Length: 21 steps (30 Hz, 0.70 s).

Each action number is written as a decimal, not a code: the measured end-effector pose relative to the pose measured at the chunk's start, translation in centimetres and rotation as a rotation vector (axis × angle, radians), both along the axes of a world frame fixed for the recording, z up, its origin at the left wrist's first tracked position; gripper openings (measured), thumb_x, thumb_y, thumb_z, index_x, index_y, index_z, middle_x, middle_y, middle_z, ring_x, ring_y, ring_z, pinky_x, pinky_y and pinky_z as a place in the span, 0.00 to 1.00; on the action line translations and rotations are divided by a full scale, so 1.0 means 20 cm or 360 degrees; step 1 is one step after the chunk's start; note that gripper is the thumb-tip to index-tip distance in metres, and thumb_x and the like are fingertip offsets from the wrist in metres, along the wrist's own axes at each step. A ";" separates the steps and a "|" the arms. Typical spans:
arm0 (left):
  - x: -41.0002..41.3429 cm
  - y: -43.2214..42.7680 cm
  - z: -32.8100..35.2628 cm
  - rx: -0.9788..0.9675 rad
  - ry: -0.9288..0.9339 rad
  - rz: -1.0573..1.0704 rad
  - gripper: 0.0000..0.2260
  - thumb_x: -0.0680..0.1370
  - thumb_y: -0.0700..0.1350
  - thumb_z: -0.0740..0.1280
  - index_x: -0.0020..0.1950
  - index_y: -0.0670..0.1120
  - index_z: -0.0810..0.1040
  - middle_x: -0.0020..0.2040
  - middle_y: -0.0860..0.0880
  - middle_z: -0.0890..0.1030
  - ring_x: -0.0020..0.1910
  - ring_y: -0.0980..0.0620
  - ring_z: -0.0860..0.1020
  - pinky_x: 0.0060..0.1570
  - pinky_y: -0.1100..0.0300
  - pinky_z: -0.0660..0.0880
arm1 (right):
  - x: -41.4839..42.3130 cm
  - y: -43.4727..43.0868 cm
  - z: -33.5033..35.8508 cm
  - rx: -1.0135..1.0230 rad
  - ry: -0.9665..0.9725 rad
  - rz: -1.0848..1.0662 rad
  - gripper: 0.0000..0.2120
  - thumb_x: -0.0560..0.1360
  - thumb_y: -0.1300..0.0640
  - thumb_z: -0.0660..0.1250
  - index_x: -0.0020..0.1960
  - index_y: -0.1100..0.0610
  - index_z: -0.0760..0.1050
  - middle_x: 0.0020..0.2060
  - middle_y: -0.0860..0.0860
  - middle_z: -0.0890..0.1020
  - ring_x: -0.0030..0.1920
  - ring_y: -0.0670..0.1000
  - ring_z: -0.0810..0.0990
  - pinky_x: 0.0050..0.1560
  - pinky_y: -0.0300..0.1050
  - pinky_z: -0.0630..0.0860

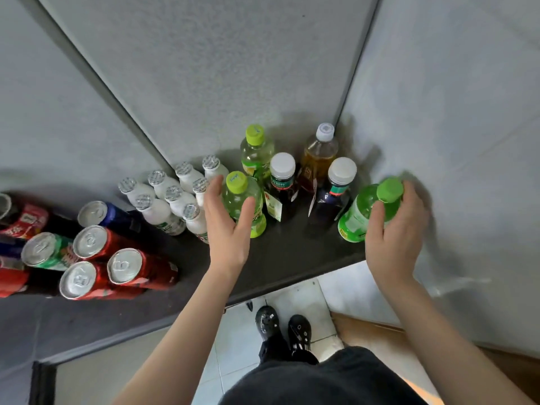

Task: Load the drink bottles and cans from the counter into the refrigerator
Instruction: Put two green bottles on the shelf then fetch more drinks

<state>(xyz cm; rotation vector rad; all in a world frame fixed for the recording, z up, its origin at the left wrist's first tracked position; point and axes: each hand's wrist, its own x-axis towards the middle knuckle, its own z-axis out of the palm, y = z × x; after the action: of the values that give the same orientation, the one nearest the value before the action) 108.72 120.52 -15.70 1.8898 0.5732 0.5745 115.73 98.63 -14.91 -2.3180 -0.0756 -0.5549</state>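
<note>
My right hand (393,229) grips a green bottle with a green cap (362,211), tilted at the right end of the dark counter (286,252). My left hand (228,220) is spread open around a yellow-green bottle (244,200), fingers on its left and thumb on its right, not clearly closed on it. Behind stand another yellow-green bottle (257,150), an amber bottle (320,153) and two dark bottles with white caps (282,185) (336,191). Several small white bottles (169,200) stand left of my left hand. Several cans (96,247) stand further left.
Grey walls (219,83) enclose the counter at the back and on the right. The counter's front edge runs just below my wrists. Below it are tiled floor and my dark shoes (280,325).
</note>
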 end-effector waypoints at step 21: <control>0.00 0.09 -0.03 -0.0186 -0.0250 -0.0124 0.05 0.78 0.56 0.59 0.50 0.59 0.72 0.46 0.52 0.76 0.48 0.55 0.75 0.51 0.62 0.71 | -0.16 0.10 -0.05 0.0237 0.0144 0.0252 0.18 0.76 0.46 0.56 0.57 0.57 0.70 0.45 0.40 0.75 0.45 0.40 0.75 0.46 0.31 0.70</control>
<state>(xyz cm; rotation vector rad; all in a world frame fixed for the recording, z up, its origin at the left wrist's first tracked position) 108.63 122.25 -16.28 1.7318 0.4202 0.6191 112.58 100.62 -15.83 -2.1659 -0.1676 -0.3632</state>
